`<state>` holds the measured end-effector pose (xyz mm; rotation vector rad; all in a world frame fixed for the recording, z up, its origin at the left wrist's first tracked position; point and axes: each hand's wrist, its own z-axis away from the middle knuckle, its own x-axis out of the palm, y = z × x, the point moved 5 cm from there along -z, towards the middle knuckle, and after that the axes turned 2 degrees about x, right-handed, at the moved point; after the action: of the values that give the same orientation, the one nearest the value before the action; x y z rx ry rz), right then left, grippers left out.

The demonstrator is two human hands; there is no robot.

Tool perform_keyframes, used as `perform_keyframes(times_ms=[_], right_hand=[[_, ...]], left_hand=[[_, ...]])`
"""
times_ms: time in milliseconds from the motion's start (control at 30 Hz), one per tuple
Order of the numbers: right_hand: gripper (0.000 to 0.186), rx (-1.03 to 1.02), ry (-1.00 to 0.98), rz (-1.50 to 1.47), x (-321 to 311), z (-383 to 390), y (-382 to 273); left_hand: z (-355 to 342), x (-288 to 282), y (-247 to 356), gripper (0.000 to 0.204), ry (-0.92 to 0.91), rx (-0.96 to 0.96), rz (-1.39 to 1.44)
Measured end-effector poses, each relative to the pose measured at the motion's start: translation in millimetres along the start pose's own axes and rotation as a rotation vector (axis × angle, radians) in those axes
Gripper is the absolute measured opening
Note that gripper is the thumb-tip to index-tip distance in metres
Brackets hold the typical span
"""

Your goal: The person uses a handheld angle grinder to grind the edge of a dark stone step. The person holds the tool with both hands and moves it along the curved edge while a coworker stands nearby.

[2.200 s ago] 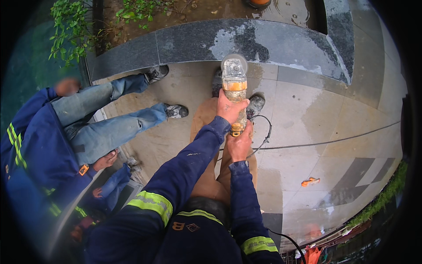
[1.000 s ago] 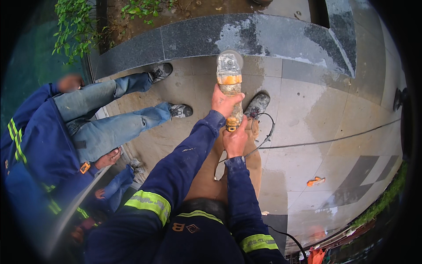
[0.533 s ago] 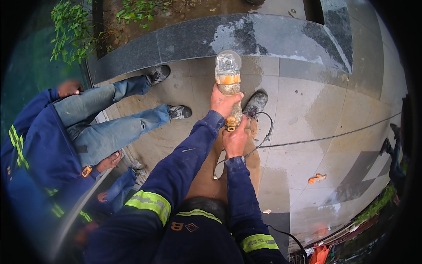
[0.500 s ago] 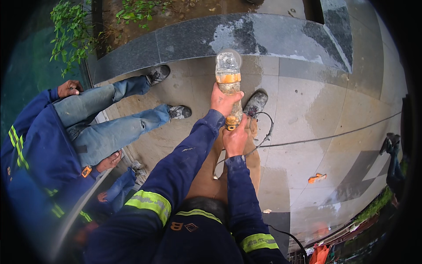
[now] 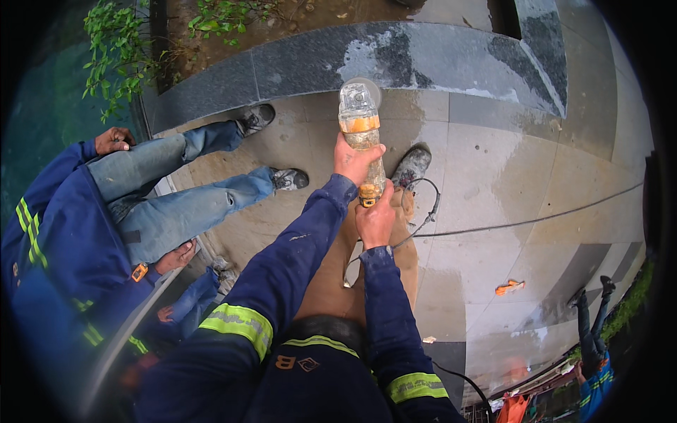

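Observation:
Both my hands are closed on an orange and grey angle grinder caked in pale dust. My left hand wraps around its body just behind the orange collar. My right hand grips the rear end, where the black cord comes off. The grinder's round disc, blurred, is at the front edge of the dark stone kerb. I cannot tell whether it touches the stone. White residue and wet patches mark the kerb beyond the disc.
A seated co-worker's jeans and shoes reach in from the left. A black cable crosses the tiles to the right, where an orange glove-like item lies. A leafy planting bed lies behind the kerb. Another person is far right.
The grinder and both my hands have shifted slightly left along the kerb edge. At the far right, the distant person has moved lower in view. The seated co-worker has hardly moved.

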<state>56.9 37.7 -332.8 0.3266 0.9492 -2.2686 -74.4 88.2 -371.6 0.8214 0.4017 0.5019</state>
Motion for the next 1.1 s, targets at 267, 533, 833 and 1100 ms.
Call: perform_keyframes(times_ms=[267,533,833,1100], right_hand=[[0.077,-0.028,0.012,0.017,-1,-2,-1],[0.077,-0.018,-0.015,0.036,-3,3,3],[0.077,-0.044,-0.019,0.035,0,2,0],[0.076,-0.058,0.006,0.029,0,-5,-8]], left_hand=[[-3,4,2,0.061,-0.008,0.005,0.030],[3,1,-1,0.061,0.022,-0.003,0.057],[0,-5,-2,0.061,0.042,-0.035,0.021],[-9,0,5,0.062,0.001,0.011,0.062]])
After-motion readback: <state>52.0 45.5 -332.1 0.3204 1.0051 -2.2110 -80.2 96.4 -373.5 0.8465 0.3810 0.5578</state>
